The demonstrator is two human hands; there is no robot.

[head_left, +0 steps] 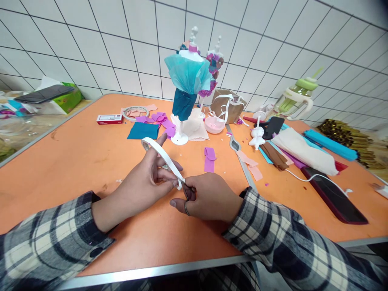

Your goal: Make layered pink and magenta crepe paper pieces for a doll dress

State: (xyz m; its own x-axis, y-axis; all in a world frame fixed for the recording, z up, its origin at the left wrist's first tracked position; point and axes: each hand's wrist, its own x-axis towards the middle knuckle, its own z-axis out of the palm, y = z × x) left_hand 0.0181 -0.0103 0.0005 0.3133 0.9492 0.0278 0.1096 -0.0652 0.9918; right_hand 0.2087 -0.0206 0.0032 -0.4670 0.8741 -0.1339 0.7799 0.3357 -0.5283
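Observation:
A roll of white tape hangs over the fingers of my left hand. The left thumb and a finger pinch the loose end of the strip. My right hand is closed around small dark scissors, with a loop showing around the thumb. Their blades meet the tape right beside my left fingertips; the blade tips are mostly hidden. Beyond the hands, a small white dress form wears a teal crepe-paper dress. A folded purple paper strip lies on the orange table.
A second decorated form stands behind. A pink bowl, a brown paper bag and a green-lidded bottle are at the back. Rolled crepe paper and a phone with a white cable lie right. A small red-and-white box sits left.

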